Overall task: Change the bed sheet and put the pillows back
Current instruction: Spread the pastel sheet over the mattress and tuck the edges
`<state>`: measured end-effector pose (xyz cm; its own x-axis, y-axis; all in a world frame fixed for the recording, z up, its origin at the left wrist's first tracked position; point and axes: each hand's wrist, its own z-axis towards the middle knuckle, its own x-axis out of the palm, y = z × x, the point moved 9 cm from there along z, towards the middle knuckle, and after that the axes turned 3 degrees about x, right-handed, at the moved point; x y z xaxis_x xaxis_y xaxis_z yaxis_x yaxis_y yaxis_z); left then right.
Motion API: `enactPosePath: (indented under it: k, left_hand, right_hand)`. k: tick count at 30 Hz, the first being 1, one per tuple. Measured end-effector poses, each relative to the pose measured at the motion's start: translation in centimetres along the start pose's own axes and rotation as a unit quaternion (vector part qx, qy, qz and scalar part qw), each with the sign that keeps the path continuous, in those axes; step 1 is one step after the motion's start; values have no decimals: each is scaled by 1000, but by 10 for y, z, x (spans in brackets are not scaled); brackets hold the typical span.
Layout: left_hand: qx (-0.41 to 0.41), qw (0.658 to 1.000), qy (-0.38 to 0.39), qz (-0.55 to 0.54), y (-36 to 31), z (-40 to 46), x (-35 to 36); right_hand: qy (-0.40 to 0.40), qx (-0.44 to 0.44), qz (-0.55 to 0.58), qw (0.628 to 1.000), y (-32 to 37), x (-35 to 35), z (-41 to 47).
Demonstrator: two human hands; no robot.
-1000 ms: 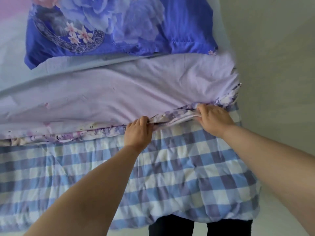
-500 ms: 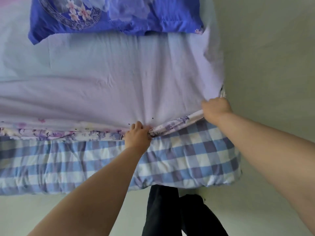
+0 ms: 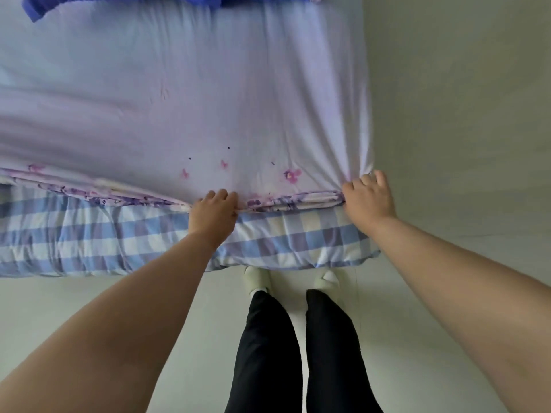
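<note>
Hem of pale lilac floral cotton sheet (image 3: pixel 208 108) runs left-right, mid-frame | left hand (image 3: pixel 213 211) pinches hem | right hand (image 3: pixel 368 198), nearer the corner, grips it.

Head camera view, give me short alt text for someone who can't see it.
Both hands, left hand and right hand, grip the near edge of a lilac sheet at the bed's right corner, above a blue checked mattress cover. A blue pillow peeks in at the top.
</note>
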<state>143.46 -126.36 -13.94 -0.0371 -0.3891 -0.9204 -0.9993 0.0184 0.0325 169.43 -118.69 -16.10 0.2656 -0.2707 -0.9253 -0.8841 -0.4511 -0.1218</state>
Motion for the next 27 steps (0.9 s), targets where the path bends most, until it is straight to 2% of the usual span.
enactPosePath:
  k: [1,4,7,10,13,16,18,22,23,25,27]
  left_hand:
    - [31,999,-25,-4,-8,-8,-1]
    - [82,991,-105,-22,-22,-29,0]
    - [122,983,-134,-17,-42,-49,15]
    - [59,988,-135,-37,-47,-58,27]
    - [18,984,-169,-45,-50,-50,23]
    - [-29,975,-210,-73,-50,-29,4]
    - [-42,977,-189,-85,-54,-13,-6]
    - [-8,995,-28,-92,-67,13,8]
    - [20,995,-21,-96,-72,12,10]
    - [92,991,-54,-86,-87,1,7]
    - [148,985,-61,-63,-99,-21,13]
  right_hand:
    - [-25,-17,4,1000,3,-1,-8]
    - [-31,7,73,997,-9,3,-21]
    - [-98,14,109,989,-20,-5,-27]
    - [-140,2,128,982,-25,-9,-40]
    - [-147,16,181,972,-30,-3,-52]
    - [-190,37,219,956,-31,-1,-57]
    - [-215,19,215,953,-26,-4,-58]
    - [-246,-83,134,957,-9,2,-77]
    - [-246,-111,115,956,-5,7,-84]
    - [-227,-160,106,955,-2,18,-97]
    - [-179,-205,105,956,5,34,-109]
